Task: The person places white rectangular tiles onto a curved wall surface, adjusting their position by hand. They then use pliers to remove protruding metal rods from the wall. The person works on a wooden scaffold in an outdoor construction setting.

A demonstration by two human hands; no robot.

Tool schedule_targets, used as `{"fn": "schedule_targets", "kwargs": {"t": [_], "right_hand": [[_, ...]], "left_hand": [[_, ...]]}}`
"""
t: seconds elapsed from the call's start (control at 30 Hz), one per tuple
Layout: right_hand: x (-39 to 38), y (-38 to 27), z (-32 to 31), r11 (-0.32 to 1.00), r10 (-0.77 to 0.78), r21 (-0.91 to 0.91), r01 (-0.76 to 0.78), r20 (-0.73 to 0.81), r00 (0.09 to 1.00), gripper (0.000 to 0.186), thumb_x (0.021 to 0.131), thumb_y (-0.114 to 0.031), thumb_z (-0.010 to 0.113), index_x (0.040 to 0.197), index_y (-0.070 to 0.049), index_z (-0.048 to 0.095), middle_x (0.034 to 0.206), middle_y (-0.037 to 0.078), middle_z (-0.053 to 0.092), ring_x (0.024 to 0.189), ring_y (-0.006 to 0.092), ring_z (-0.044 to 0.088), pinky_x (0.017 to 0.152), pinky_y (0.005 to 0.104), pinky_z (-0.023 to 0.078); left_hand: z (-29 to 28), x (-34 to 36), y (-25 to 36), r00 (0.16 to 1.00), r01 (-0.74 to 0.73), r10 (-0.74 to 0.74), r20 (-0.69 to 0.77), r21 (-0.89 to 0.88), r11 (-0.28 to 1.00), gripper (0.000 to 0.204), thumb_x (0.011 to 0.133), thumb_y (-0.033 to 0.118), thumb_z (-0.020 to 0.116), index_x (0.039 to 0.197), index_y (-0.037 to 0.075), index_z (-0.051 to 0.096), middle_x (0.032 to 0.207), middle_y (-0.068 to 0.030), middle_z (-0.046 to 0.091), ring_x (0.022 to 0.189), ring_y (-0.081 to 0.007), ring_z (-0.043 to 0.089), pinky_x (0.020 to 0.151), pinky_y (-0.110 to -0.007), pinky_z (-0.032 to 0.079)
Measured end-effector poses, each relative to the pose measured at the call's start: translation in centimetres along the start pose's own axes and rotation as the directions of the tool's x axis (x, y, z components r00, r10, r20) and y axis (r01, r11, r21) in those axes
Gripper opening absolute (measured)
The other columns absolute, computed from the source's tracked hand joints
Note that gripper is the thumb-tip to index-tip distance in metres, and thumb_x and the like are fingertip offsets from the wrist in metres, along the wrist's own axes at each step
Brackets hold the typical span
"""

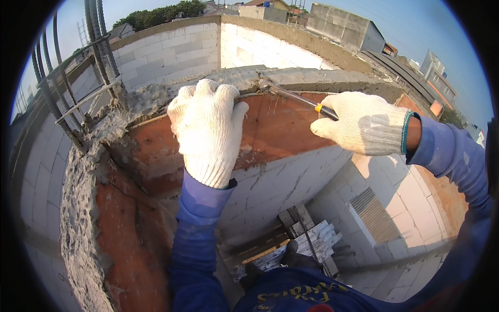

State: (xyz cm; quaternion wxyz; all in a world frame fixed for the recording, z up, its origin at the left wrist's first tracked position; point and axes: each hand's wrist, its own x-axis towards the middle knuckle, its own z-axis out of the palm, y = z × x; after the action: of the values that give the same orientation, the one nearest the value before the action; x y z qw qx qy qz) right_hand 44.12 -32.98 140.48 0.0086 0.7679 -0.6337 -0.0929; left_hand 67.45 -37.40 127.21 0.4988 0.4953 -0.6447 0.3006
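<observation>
Along the formwork [280,125], the right hand [361,125] clasped a tool [296,98], apparently working concrete [312,76], steady aim advisable next, the left hand [209,132] indeterminable in grip.

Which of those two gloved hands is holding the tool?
The right hand, gripping the metal tool by its black-and-yellow handle; the left hand shows no tool.

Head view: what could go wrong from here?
The metal-shafted tool in the right hand might skid along the rough concrete edge toward the left hand, which is close to its tip. If the grip loosens, the tool could drop past the red-brown panel into the space below. The dark shoes appear to be on stacked boards, so footing might be unsteady.
</observation>
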Motion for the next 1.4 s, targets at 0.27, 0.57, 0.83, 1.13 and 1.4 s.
{"fn": "schedule_targets", "kwargs": {"t": [0.27, 0.57, 0.83, 1.13, 1.4], "right_hand": [[4.2, 1.7, 15.6, 0.384, -0.11, 0.908, 0.169, -0.136, 0.984, 0.022, 0.099, -0.02, 0.069, 0.114, -0.007, 0.059, 0.089, 0.006, 0.06, 0.071, 0.0171, 0.058, 0.065, 0.0351, 0.048], [9.8, -2.0, 22.7, -0.623, -0.452, 0.782, -0.035, -0.323, 0.831, 0.024, 0.097, -0.014, 0.07, 0.115, -0.012, 0.055, 0.076, -0.003, 0.047, 0.058, 0.009, 0.042, 0.051, 0.0277, 0.037], [6.8, -2.8, 21.4, -0.528, -0.313, 0.849, 0.022, -0.219, 0.924, 0.028, 0.099, -0.014, 0.07, 0.124, -0.007, 0.058, 0.075, -0.001, 0.053, 0.054, 0.0099, 0.05, 0.052, 0.0305, 0.044], [2.6, 3.2, 12.3, 0.154, -0.217, 0.987, 0.046, -0.011, 0.976, 0.043, 0.105, -0.025, 0.063, 0.139, 0.002, 0.057, 0.088, 0.007, 0.069, 0.082, 0.0157, 0.07, 0.078, 0.0329, 0.058], [1.0, 4.5, 4.9, 0.493, -0.208, 0.857, -0.151, 0.285, 0.936, 0.046, 0.106, -0.029, 0.063, 0.142, -0.002, 0.056, 0.098, 0.006, 0.065, 0.079, 0.0149, 0.067, 0.071, 0.0329, 0.06]], "left_hand": [[0.4, -0.2, -0.1, 1.0, -0.017, 0.017, 0.004, 0.012, 1.0, 0.024, 0.078, 0.025, 0.089, 0.097, 0.018, 0.076, 0.099, -0.0043, 0.068, 0.099, -0.0306, 0.064, 0.092, -0.048, 0.047], [0.6, 0.4, 0.8, 1.0, 0.012, -0.012, 0.013, 0.01, 1.0, 0.025, 0.076, 0.025, 0.091, 0.095, 0.019, 0.076, 0.096, -0.003, 0.069, 0.098, -0.0294, 0.065, 0.092, -0.047, 0.046], [0.3, 0.5, 0.9, 1.0, 0.012, -0.012, 0.023, 0.008, 1.0, 0.024, 0.077, 0.024, 0.09, 0.095, 0.019, 0.077, 0.094, -0.003, 0.069, 0.094, -0.0299, 0.065, 0.091, -0.045, 0.047], [0.4, 0.3, 0.9, 1.0, 0.016, -0.016, -0.003, 0.005, 1.0, 0.024, 0.076, 0.023, 0.091, 0.095, 0.018, 0.077, 0.093, -0.004, 0.069, 0.094, -0.0307, 0.065, 0.092, -0.046, 0.047], [0.5, 0.1, 0.3, 1.0, 0.004, -0.004, -0.01, -0.018, 1.0, 0.027, 0.076, 0.023, 0.09, 0.099, 0.02, 0.076, 0.1, -0.0038, 0.069, 0.1, -0.0307, 0.064, 0.094, -0.047, 0.046]]}}
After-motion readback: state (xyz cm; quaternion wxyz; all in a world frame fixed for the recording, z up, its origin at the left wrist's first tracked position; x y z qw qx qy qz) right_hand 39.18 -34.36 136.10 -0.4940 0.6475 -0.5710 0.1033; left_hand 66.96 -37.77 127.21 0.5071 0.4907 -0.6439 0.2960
